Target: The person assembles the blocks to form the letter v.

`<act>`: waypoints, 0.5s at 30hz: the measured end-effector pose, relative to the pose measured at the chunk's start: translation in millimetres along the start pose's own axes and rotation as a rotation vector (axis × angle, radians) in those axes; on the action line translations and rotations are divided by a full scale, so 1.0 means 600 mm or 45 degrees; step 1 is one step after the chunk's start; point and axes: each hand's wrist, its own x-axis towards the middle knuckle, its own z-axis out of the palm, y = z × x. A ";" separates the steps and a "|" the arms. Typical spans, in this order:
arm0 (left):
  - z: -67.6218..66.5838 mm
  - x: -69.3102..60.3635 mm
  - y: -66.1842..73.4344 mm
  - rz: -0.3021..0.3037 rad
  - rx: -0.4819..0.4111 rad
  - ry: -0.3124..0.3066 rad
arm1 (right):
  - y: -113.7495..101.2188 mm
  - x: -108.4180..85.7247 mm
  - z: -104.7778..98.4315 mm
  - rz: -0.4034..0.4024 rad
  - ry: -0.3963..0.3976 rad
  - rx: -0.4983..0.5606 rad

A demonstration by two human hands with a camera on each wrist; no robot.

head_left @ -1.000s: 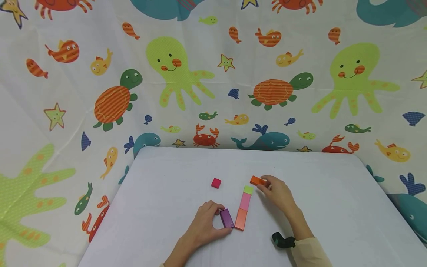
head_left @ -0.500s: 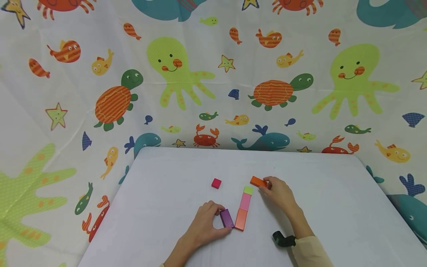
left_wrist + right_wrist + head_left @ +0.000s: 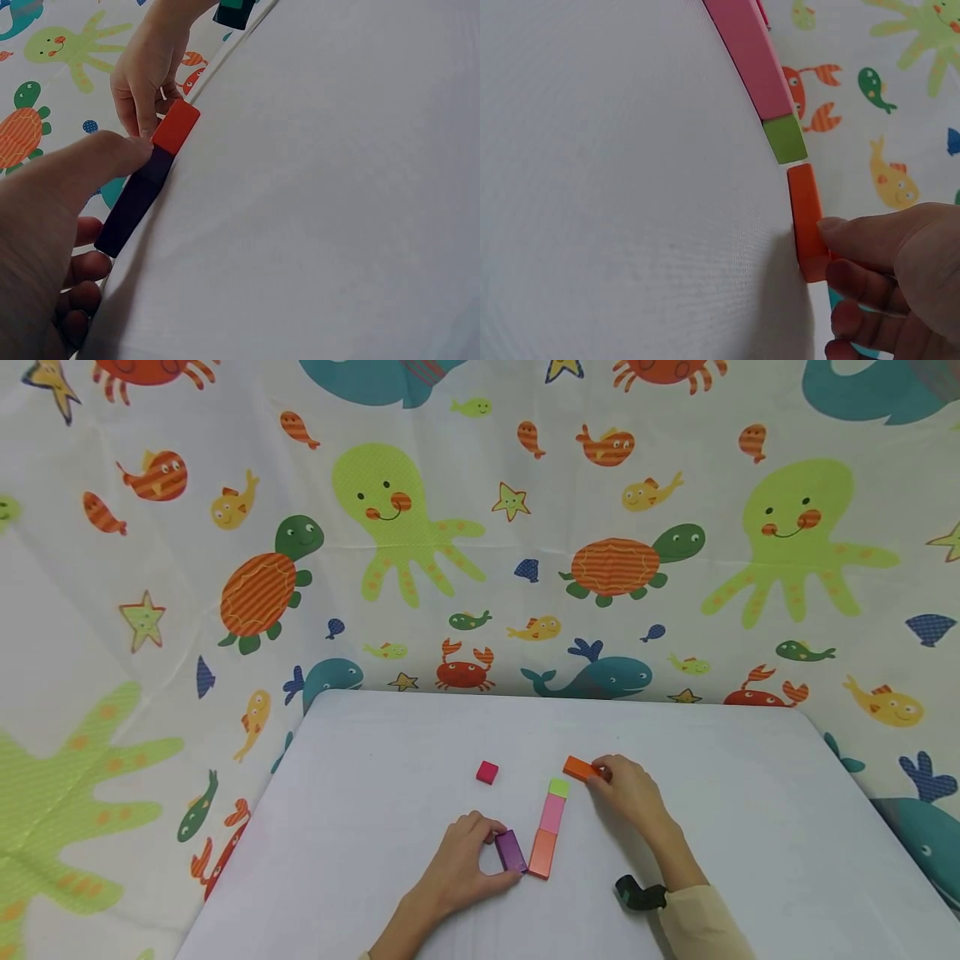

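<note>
My left hand (image 3: 456, 867) holds a purple block (image 3: 512, 852) between thumb and fingers. One lower corner of that block meets a salmon-orange block (image 3: 542, 853). From there a pink block (image 3: 552, 814) and a small lime green block (image 3: 558, 787) continue the row away from me. Beyond the green end, my right hand (image 3: 632, 793) pinches the right end of an orange block (image 3: 577, 767). In the right wrist view a small gap separates this orange block (image 3: 805, 202) from the green block (image 3: 785, 139). Part of its right end is hidden by fingers in the head view.
A red cube (image 3: 487, 772) lies apart, left of the row. The white table (image 3: 375, 760) ends at a back edge in front of a cloth (image 3: 450, 527) printed with sea animals. A black device (image 3: 639, 893) sits at my right wrist.
My right fingers have shifted slightly rightward along the orange block, leaving more of it showing. The left hand, the purple block and the row have stayed put.
</note>
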 end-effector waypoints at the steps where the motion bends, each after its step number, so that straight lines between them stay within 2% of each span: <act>1: 0.000 0.000 0.000 0.000 0.000 0.002 | 0.000 0.001 0.000 -0.003 0.000 -0.003; 15: 0.001 -0.002 0.002 0.017 -0.004 0.014 | 0.002 0.025 -0.002 -0.046 -0.001 -0.010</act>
